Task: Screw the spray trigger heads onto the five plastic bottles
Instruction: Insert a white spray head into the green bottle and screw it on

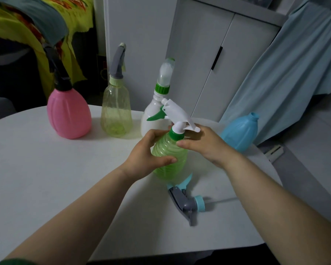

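Your right hand (206, 148) hides most of its fingers behind the white spray trigger head with a green collar (178, 113). The translucent green ribbed plastic bottle (170, 153) covers part of the grey-and-blue trigger head (182, 201) lying on the white surface (46, 169). Your left hand (145, 155) grips the tilted green bottle's body, and your right hand pinches the collar on its neck. The open-necked blue plastic bottle (239, 132) stands just right of your right hand.

Green bottle (170, 149): left side covered by the left hand (141, 155). White bottle (150, 108): lower body hidden behind the white trigger head (177, 111). Grey trigger head (182, 199): lever tip hidden behind the green bottle. Forearms (75, 217): cut off by the lower edge.
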A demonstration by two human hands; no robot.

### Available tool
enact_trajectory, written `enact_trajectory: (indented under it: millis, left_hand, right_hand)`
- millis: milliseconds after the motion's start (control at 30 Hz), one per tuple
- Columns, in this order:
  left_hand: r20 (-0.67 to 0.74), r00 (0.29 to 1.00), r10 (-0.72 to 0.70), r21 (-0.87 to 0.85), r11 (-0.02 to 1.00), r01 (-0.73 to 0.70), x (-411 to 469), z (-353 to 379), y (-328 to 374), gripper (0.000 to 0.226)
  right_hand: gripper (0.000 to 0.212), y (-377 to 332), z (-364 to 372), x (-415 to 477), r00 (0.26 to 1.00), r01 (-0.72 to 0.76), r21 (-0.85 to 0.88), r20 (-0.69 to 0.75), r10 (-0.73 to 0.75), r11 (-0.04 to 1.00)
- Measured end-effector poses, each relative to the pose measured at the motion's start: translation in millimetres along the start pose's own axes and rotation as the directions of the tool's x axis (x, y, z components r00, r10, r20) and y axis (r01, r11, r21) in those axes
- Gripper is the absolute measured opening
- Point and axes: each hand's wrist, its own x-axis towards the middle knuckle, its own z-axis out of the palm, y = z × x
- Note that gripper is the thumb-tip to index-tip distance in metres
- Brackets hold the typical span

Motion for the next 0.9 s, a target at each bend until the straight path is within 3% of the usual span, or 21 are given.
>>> enact_trajectory:
  millis: [100, 333, 467, 600, 667, 733, 800, 900]
  left_hand:
    - [0.006, 1.0, -0.005, -0.009, 1.0, 0.005, 1, -1, 0, 0.059]
    - [-0.001, 1.0, -0.021, 0.013, 1.0, 0.021, 4, 4, 0, 0.056]
    - [-0.028, 1.0, 0.005, 0.03, 1.0, -0.004, 5, 4, -4, 0.061]
    - [-0.034, 0.999, 0.024, 0.028, 0.999, -0.023, 5, 6, -6, 0.061]
    - [-0.033, 0.999, 0.016, 0.021, 1.0, -0.016, 5, 6, -6, 0.061]
    - [-0.03, 1.0, -0.005, 0.008, 1.0, 0.005, 6, 5, -4, 0.061]
    - [-0.016, 1.0, -0.018, 0.004, 1.0, 0.018, 6, 5, -2, 0.057]
    - [-0.016, 1.0, -0.01, 0.014, 1.0, 0.011, 6, 5, -3, 0.061]
  right_hand:
    - [0.031, 7, 10, 4, 0.997, 0.028, 0.077, -0.078, -0.022, 0.997]
    - [0.03, 9, 10, 7, 0.994, 0.054, 0.086, -0.096, -0.046, 0.995]
    - [0.025, 12, 22, 5, 0.958, 0.081, 0.044, -0.279, -0.066, 0.996]
    - [0.021, 19, 43, 2, 0.864, 0.112, -0.021, -0.492, -0.108, 0.993]
    - [0.02, 16, 35, 2, 0.89, 0.103, -0.032, -0.444, -0.106, 0.994]
    - [0.023, 8, 17, 1, 0.97, 0.101, 0.054, -0.228, -0.086, 0.993]
    - [0.029, 3, 0, 1, 0.993, 0.09, 0.052, -0.078, -0.086, 0.995]
    - [0.032, 3, -3, 2, 0.991, 0.109, -0.027, -0.079, -0.11, 0.994]
